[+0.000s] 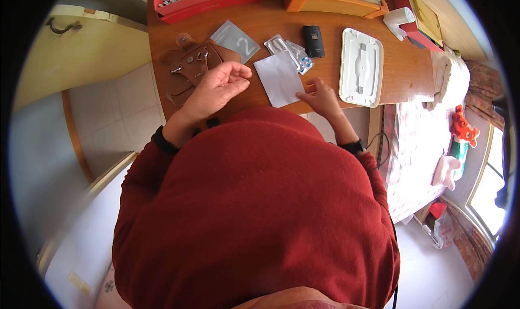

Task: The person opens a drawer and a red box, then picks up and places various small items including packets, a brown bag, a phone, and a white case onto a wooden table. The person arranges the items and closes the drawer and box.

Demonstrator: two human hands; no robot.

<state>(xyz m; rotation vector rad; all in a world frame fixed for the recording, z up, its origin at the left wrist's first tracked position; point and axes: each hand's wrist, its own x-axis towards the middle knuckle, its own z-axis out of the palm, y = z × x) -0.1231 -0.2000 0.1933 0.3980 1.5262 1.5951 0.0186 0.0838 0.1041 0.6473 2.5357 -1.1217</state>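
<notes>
A white sheet of paper point(279, 79), perhaps folded, lies on the wooden table point(406, 75) in front of me. At its lower right edge is my right hand point(323, 97), its thumb tip at the paper and its fingers apart. My left hand point(221, 87) hovers left of the paper with curved fingers, nothing in it, partly covering a brown leather bag point(187, 71) with metal clasps. Just beyond the paper are blister packs point(305, 65), one with blue and white capsules, and a silvery one point(280, 45). A grey printed packet point(235, 39) lies partly under the bag.
A black device point(313, 41) and a white plastic lid point(360, 67) with a handle rest to the right. Along the back stand a red box point(211, 4), an orange-edged box point(333, 4) and a white roll point(400, 16). A bed point(410, 154) adjoins the right side.
</notes>
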